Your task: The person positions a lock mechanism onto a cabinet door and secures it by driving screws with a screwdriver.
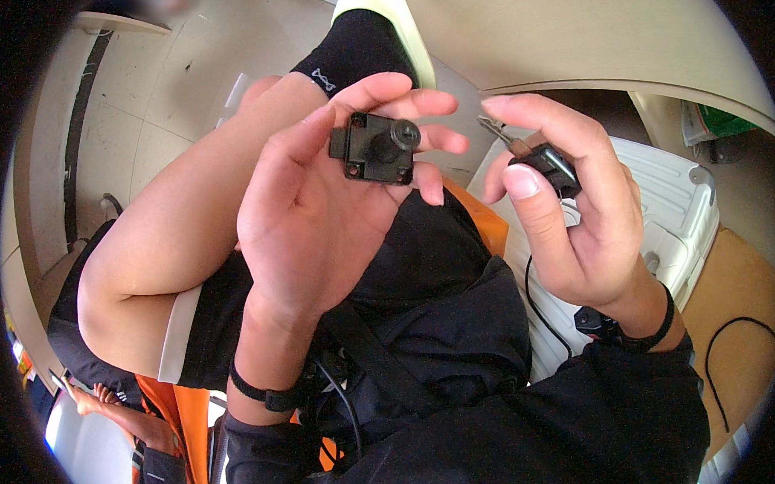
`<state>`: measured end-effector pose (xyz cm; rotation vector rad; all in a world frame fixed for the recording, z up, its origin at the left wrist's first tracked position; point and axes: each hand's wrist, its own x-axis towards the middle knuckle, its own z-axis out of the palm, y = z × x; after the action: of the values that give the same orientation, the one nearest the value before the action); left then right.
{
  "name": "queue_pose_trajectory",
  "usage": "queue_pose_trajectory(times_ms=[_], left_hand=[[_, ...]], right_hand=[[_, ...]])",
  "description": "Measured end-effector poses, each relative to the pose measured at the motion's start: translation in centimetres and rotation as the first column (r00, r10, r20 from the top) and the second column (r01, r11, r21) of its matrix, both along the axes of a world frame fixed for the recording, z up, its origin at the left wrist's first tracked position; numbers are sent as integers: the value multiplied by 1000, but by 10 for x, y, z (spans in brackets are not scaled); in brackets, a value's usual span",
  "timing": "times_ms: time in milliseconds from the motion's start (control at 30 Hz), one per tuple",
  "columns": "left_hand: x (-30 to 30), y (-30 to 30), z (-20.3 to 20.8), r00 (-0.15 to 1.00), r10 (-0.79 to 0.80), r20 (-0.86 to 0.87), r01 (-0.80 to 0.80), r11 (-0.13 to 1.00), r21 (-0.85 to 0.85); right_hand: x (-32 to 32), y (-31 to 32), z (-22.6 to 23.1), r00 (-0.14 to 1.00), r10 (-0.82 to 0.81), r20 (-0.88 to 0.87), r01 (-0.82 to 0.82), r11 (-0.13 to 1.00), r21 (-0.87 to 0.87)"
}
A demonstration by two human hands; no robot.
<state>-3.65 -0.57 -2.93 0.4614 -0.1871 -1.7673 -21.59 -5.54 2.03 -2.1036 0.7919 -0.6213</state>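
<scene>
My left hand point(307, 209) is turned palm up, its fingers loosely curled, and bears a black drawer lock point(375, 160). The lock has a square base plate with screw holes, a bolt at its left side and a round cylinder point(405, 134) toward the fingertips. To the right, my right hand point(589, 215) pinches a key point(547, 165) by its black plastic head between thumb and fingers. The key's metal blade point(496, 129) points up and left, toward the lock but apart from it.
A white ribbed plastic surface point(663, 179) lies beyond my right hand, beside brown cardboard point(736, 288) and a black cord point(709, 364). A pale panel point(599, 36) stands at the far right. Another person's arm point(130, 416) shows at the lower left.
</scene>
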Motion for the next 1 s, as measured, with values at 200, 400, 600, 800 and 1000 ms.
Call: queue_pose_trajectory(times_ms=[200,400,600,800,1000], left_hand=[[1,-1,1,1000,-26,-7,25,998,-53],[-2,-2,5,999,-22,33,23,999,-31],[-1,-1,6,998,-58,-28,57,998,-39],[-1,-1,12,994,-100,-32,100,995,-9],[-2,0,12,996,-80,-33,80,997,0]], right_hand=[[-2,3,2,999,-30,-36,32,999,41],[-1,-2,2,999,-8,-32,9,1000,15],[-4,-3,1,1000,-22,-12,22,1000,16],[-2,6,-2,975,-211,62,201,970,139],[-3,2,-1,992,-122,29,118,987,108]])
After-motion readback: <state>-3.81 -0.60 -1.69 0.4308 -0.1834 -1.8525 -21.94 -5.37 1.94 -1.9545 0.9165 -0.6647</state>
